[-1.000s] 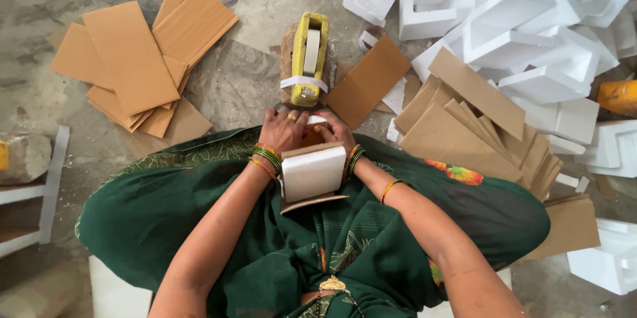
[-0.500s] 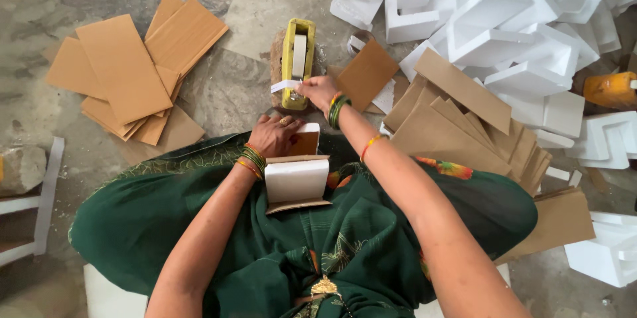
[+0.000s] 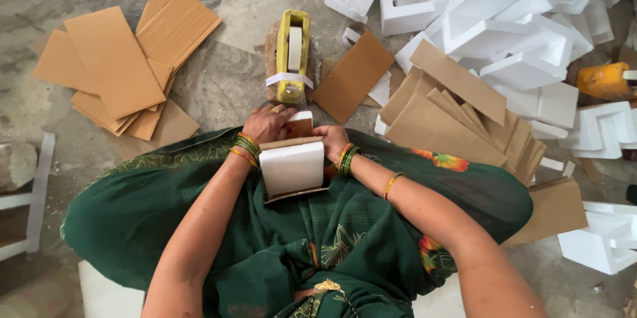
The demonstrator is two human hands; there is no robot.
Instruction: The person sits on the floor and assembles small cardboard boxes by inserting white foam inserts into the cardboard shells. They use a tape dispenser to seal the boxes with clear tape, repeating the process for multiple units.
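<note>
Both hands, left hand (image 3: 265, 124) and right hand (image 3: 330, 139), grip closed on a white foam block (image 3: 292, 167) wrapped in cardboard; taping seems underway, needing tape from the yellow dispenser (image 3: 292, 56).

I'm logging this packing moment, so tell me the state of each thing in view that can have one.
Foam block: on the lap, cardboard wrapped around it, held at its far end.
Left hand: grip on the block's far left corner.
Right hand: pressed to the block's right edge.
Tape dispenser: standing on the floor, loose strip of tape across its near end.
Cardboard sheets: piled flat.
Foam pieces: heaped loose.
</note>
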